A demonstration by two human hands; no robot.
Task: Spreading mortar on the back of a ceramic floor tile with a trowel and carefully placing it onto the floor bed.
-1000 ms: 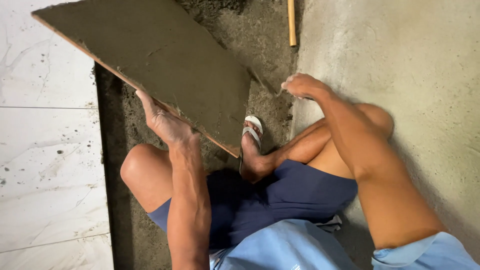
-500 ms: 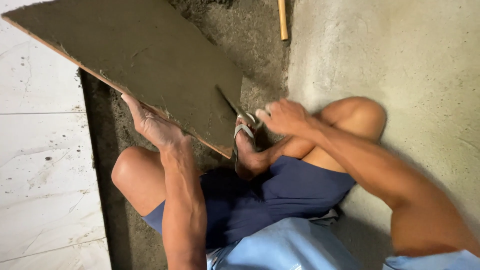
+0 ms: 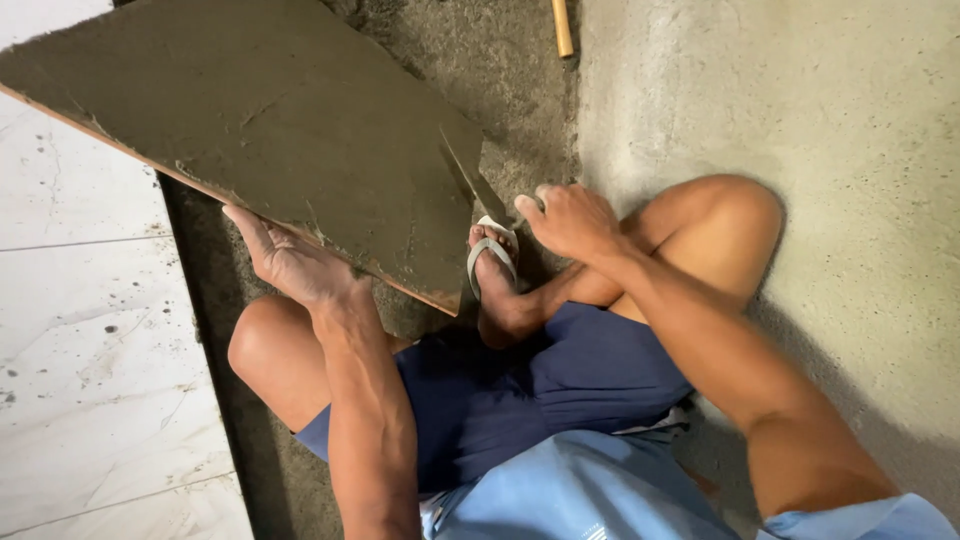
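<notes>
While the tile (image 3: 270, 130) stands tilted on edge, its back coated grey with mortar (image 3: 300, 160), the left hand (image 3: 290, 262) props it from below, palm up and fingers spread flat under the lower edge, cupping rather than clenching. Over to the right, the right hand (image 3: 572, 220) is closed around the handle of a trowel (image 3: 478, 185), whose narrow blade lies against the tile's near corner, just above the sandalled foot (image 3: 495, 270) tucked between the two hands. The coat looks to be on from edge to edge, with only a few ridges and scrape marks showing, so I'd judge the spreading nearly done and the blade now tidying that corner. Beneath and beyond the hands runs a dark strip of mortar bed (image 3: 200, 300), open and unfilled; the tile is not yet down in it. Left of the left hand lie pale laid tiles (image 3: 90, 330), speckled with splashes. Right of the right hand stretches bare grey floor (image 3: 800, 120), and a wooden stick (image 3: 562, 28) lies far ahead of it.
</notes>
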